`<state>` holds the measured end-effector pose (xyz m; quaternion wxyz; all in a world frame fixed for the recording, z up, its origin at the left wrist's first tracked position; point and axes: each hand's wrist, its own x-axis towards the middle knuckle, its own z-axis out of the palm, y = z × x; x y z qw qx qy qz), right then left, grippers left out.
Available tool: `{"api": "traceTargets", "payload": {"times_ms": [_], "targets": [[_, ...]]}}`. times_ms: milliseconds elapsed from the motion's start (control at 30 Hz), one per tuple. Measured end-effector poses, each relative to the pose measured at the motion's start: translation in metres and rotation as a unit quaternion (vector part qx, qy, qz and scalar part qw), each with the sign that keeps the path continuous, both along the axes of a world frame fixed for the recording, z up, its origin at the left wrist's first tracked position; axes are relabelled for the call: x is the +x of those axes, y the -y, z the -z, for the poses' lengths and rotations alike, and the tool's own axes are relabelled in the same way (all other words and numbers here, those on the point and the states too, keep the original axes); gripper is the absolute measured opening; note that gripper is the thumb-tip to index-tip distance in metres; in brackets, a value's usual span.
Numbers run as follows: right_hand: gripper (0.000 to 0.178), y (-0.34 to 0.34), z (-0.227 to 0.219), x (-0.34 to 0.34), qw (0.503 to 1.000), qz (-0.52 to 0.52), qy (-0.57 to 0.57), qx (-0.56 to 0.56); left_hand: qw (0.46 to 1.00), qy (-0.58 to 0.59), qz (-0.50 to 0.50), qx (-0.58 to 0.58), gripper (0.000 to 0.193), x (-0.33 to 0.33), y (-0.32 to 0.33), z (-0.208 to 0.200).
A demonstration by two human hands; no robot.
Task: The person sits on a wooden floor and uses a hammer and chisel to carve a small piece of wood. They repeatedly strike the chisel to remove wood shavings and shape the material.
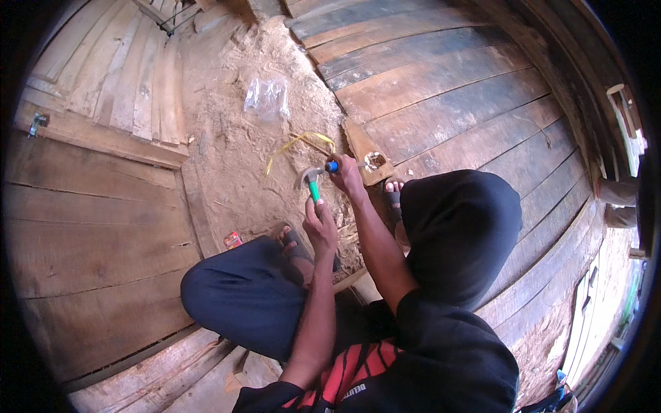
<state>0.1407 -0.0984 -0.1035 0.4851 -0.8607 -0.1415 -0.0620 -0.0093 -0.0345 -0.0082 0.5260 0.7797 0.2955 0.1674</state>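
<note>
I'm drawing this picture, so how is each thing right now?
Left hand: closed on hammer
Hammer: held, head beside blue tool
Right hand: closed on blue tool
Block: holed
Plastic: crumpled
Yellow strip: bent
Sandals: worn
Red packet: lying down, open or shut unclear

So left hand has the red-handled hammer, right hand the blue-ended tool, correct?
No: the hammer has a green handle, not red, per the head view. The left hand does hold it, and the right hand the blue-ended tool.
</note>
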Motion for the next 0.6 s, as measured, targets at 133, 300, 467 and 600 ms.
{"api": "traceTargets", "payload": {"times_ms": [133,300,467,600], "targets": [[0.018,-0.004,0.000,0.001,1.000,-0.002,0.005,0.008,0.996,-0.011,0.049,0.080,0.030,0.005,-0.009,0.009],[0.021,-0.013,-0.003,0.000,0.999,-0.015,0.021,0.034,0.991,0.100,-0.055,0.069,0.029,0.003,-0.007,0.023],[0.019,-0.001,0.007,0.001,1.000,-0.011,0.023,0.003,0.999,0.021,-0.014,-0.023,0.030,0.002,-0.004,0.014],[0.018,-0.008,-0.003,-0.008,0.998,-0.002,0.055,0.017,0.986,-0.062,0.112,0.105,0.029,0.002,-0.023,0.007]]}}
